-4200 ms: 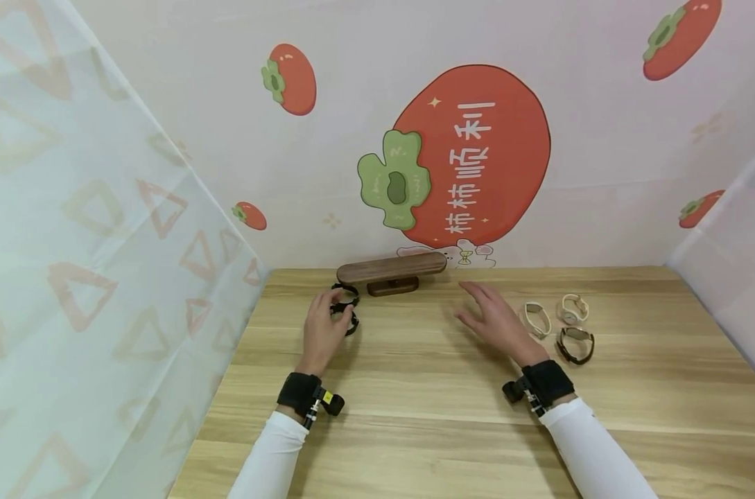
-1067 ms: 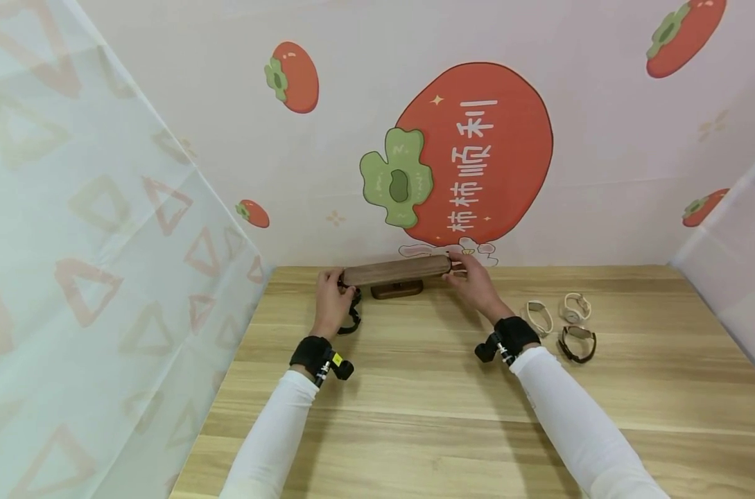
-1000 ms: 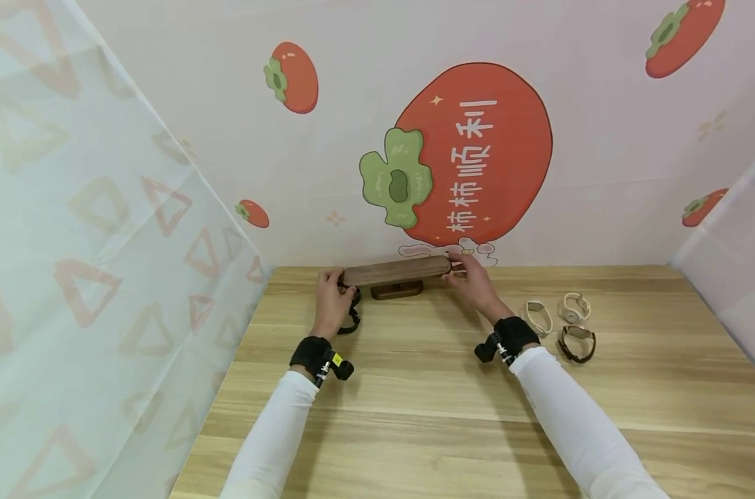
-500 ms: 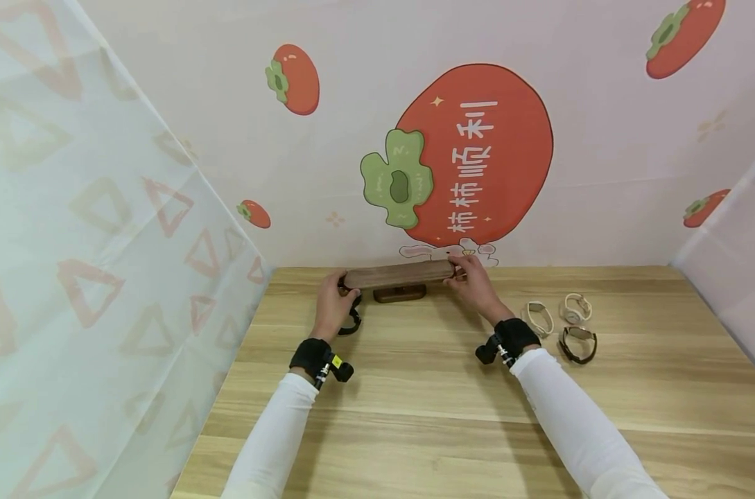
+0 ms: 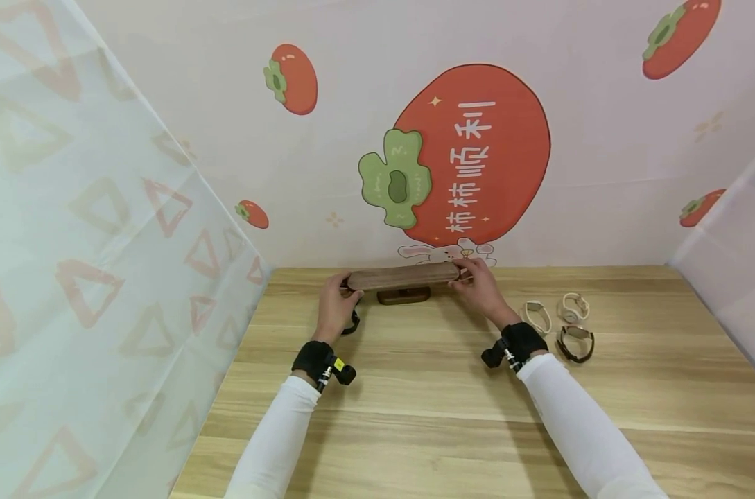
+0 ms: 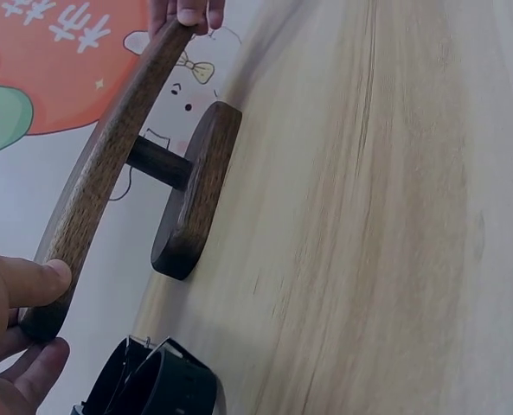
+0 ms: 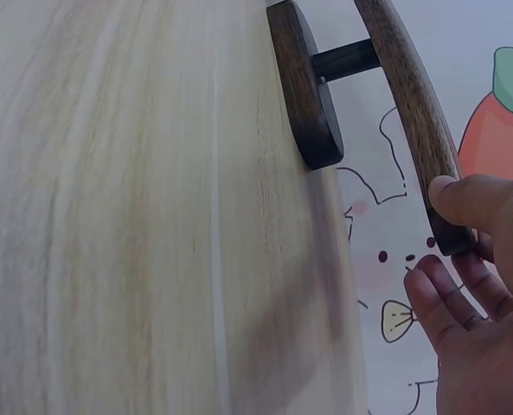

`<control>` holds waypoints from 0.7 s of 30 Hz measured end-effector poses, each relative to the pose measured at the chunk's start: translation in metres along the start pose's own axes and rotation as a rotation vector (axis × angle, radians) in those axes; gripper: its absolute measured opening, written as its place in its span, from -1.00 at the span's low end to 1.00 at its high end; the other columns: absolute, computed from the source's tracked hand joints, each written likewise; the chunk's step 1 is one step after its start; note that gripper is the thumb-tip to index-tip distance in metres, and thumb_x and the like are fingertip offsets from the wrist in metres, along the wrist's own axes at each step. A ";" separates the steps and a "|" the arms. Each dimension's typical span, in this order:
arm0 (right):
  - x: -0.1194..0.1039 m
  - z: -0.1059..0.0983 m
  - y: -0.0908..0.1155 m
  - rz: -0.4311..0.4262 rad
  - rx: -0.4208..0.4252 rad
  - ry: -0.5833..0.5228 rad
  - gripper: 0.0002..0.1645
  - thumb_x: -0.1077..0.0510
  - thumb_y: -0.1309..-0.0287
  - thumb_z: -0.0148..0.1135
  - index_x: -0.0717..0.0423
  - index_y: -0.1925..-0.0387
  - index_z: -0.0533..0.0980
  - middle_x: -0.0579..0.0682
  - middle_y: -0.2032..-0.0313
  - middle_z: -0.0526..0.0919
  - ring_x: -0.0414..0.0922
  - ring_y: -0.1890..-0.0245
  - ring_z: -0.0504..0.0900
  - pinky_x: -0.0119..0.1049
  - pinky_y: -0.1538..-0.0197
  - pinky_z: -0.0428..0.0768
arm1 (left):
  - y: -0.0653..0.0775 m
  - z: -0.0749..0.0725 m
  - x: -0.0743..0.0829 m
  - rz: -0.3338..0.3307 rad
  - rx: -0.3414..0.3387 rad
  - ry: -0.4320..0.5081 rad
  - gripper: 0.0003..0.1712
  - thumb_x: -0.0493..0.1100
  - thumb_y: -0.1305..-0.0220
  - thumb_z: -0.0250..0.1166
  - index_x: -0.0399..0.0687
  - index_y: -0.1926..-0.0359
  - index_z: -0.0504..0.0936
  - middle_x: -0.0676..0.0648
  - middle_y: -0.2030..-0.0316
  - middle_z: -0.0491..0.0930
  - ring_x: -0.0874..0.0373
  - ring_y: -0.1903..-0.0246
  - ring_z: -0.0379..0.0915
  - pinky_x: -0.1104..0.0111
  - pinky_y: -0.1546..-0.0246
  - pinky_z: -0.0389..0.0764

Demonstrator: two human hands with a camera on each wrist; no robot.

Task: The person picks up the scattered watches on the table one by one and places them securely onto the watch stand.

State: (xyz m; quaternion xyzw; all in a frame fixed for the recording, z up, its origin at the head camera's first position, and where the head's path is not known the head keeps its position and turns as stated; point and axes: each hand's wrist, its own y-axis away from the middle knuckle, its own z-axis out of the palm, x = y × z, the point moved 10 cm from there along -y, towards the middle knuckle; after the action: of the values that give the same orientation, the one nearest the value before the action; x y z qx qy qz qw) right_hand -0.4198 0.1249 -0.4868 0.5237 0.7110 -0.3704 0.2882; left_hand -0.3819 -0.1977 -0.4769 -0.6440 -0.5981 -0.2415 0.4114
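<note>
A dark wooden T-bar watch stand stands at the back of the table, its long bar on a short post over an oblong base. My left hand pinches the bar's left end, thumb on the near side and fingers behind. At the other end my right hand grips the bar between thumb and fingers, as the right wrist view shows. Just below the left hand lie black watches, mostly hidden by that hand in the head view.
To the right on the wooden table lie a cream watch with an oblong face, a cream round watch and a dark-strapped watch. A patterned back wall rises close behind the stand.
My left hand has gone from the black watches to the bar's left end, and my right hand has come onto its right end. The stand has shifted right and slightly nearer.
</note>
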 end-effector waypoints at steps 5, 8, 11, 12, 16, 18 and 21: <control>0.002 -0.007 0.004 -0.003 -0.001 -0.024 -0.35 0.34 -0.41 0.34 0.41 -0.45 0.40 0.40 -0.23 0.37 0.31 -0.13 0.60 0.20 -0.27 0.66 | 0.000 0.006 0.001 -0.009 -0.014 0.013 -0.33 -0.26 -0.45 0.41 -0.30 -0.49 0.44 -0.35 -0.35 0.50 -0.24 -0.27 0.56 0.03 -0.25 0.71; 0.004 -0.012 0.007 -0.016 0.006 -0.029 -0.35 0.35 -0.40 0.35 0.42 -0.44 0.41 0.39 -0.22 0.39 0.30 -0.11 0.61 0.19 -0.27 0.67 | 0.000 0.010 0.003 -0.004 -0.019 0.017 -0.34 -0.25 -0.46 0.41 -0.30 -0.49 0.44 -0.35 -0.34 0.50 -0.24 -0.26 0.55 0.02 -0.25 0.70; 0.007 -0.015 0.010 -0.022 0.011 -0.033 -0.35 0.35 -0.39 0.37 0.41 -0.43 0.43 0.39 -0.21 0.41 0.29 -0.09 0.62 0.19 -0.25 0.68 | 0.003 0.013 0.006 0.011 -0.018 0.014 -0.36 -0.25 -0.46 0.40 -0.29 -0.48 0.46 -0.34 -0.30 0.53 -0.23 -0.23 0.57 0.02 -0.24 0.70; 0.007 -0.016 0.011 -0.027 0.015 -0.029 -0.36 0.35 -0.38 0.37 0.42 -0.42 0.44 0.39 -0.21 0.42 0.29 -0.08 0.62 0.19 -0.24 0.69 | 0.003 0.014 0.008 0.018 -0.020 0.014 -0.35 -0.26 -0.46 0.40 -0.29 -0.48 0.46 -0.34 -0.30 0.53 -0.23 -0.22 0.58 0.01 -0.24 0.70; 0.008 -0.023 0.015 -0.033 0.034 -0.021 -0.37 0.35 -0.35 0.40 0.41 -0.40 0.47 0.38 -0.20 0.43 0.29 -0.08 0.63 0.18 -0.23 0.70 | 0.006 0.017 0.013 0.046 -0.017 -0.003 -0.35 -0.25 -0.45 0.41 -0.28 -0.48 0.46 -0.35 -0.29 0.56 -0.24 -0.18 0.61 -0.01 -0.21 0.70; 0.008 -0.026 0.019 -0.036 0.045 -0.007 -0.37 0.35 -0.34 0.41 0.42 -0.38 0.47 0.39 -0.20 0.45 0.30 -0.07 0.64 0.19 -0.21 0.70 | 0.008 0.020 0.015 0.054 -0.020 -0.014 -0.34 -0.23 -0.45 0.42 -0.27 -0.48 0.46 -0.35 -0.29 0.56 -0.23 -0.17 0.61 0.00 -0.18 0.71; 0.010 -0.031 0.026 -0.023 0.053 0.006 -0.37 0.35 -0.33 0.42 0.43 -0.37 0.47 0.40 -0.19 0.46 0.31 -0.07 0.63 0.20 -0.21 0.70 | 0.009 0.026 0.015 0.052 -0.028 -0.007 -0.34 -0.23 -0.45 0.42 -0.25 -0.49 0.46 -0.34 -0.30 0.56 -0.22 -0.16 0.62 0.02 -0.16 0.72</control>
State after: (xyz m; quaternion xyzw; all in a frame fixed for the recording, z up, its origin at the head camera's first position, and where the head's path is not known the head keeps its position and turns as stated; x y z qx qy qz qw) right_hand -0.3987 0.1604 -0.4832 0.5240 0.7076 -0.3910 0.2679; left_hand -0.3755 -0.1673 -0.4806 -0.6658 -0.5794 -0.2368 0.4062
